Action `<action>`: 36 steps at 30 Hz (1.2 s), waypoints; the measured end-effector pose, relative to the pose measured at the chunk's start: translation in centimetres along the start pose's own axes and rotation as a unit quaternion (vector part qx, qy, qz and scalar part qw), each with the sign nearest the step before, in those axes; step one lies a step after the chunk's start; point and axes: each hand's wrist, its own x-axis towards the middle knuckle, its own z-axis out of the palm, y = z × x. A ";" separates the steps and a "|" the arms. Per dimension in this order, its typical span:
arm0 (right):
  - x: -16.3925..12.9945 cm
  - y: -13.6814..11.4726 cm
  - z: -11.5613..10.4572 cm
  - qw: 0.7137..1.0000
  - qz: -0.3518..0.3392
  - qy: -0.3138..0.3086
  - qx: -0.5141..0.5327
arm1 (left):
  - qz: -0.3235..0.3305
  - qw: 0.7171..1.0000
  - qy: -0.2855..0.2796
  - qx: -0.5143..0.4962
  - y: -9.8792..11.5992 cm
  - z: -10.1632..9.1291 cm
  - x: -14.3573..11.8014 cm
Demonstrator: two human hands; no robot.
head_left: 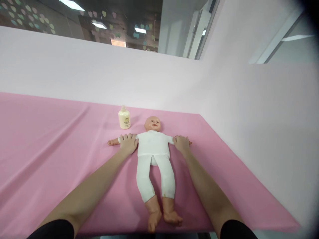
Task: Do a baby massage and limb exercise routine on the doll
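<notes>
A baby doll (pixel 153 143) lies on its back, arms stretched out sideways, its feet toward me. Its torso and limbs are white, while the head, hands and feet are bare plastic. My left hand (pixel 129 143) is closed over the doll's arm on the left side, and the doll's small hand sticks out beyond my fingers. On the other side, my right hand (pixel 181 143) is wrapped over the opposite arm, leaving only the doll's fingertips in sight. My thumbs and the undersides of both hands are mostly hidden. A pale yellow lotion bottle (pixel 124 119) stands upright left of the doll's head.
A pink sheet (pixel 62 139) with some creases covers the table. White walls (pixel 99 73) border it at the back and right. Above the back wall is a window (pixel 124 26) with reflected lights and heart-shaped decorations.
</notes>
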 end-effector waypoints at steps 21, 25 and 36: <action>-7.5 -10.2 -5.6 0.862 -0.439 -0.163 0.193 | 0.031 0.999 -0.011 -0.030 0.6 -0.3 -0.2; -9.9 -11.8 -6.1 0.827 -0.524 -0.135 0.155 | 0.031 0.999 -0.005 -0.019 0.6 -0.1 -0.1; -10.7 -12.5 -5.6 0.837 -0.517 -0.101 0.151 | 0.029 0.999 -0.011 -0.033 0.5 -0.2 -0.1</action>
